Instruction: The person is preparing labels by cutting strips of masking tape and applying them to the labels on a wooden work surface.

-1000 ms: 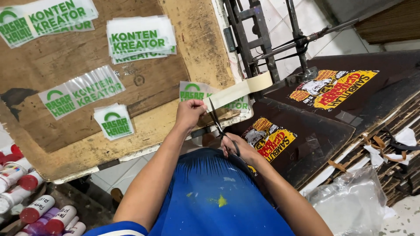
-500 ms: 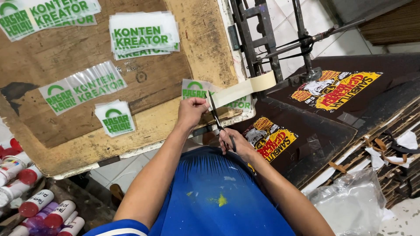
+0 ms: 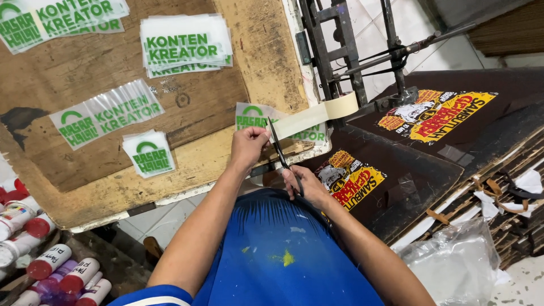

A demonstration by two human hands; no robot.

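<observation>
Left hand (image 3: pixel 247 145) pinches masking tape strip (image 3: pixel 309 117) taut above wooden board (image 3: pixel 187 164). Right hand (image 3: pixel 303 184) grips scissors (image 3: pixel 279 151), blades open at tape. Keep strip tight, cut in 1 snip, square.

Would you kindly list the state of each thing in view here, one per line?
Left hand: pinching the free end of the masking tape.
Right hand: gripping the scissors.
Scissors: blades at the tape; open or shut unclear.
Masking tape: pulled taut off its roll, uncut.
Printed dark boards: lying flat, print side up.
Clear printed sheets: stacked on the wooden board.
Capped bottles: lying down, closed.
</observation>
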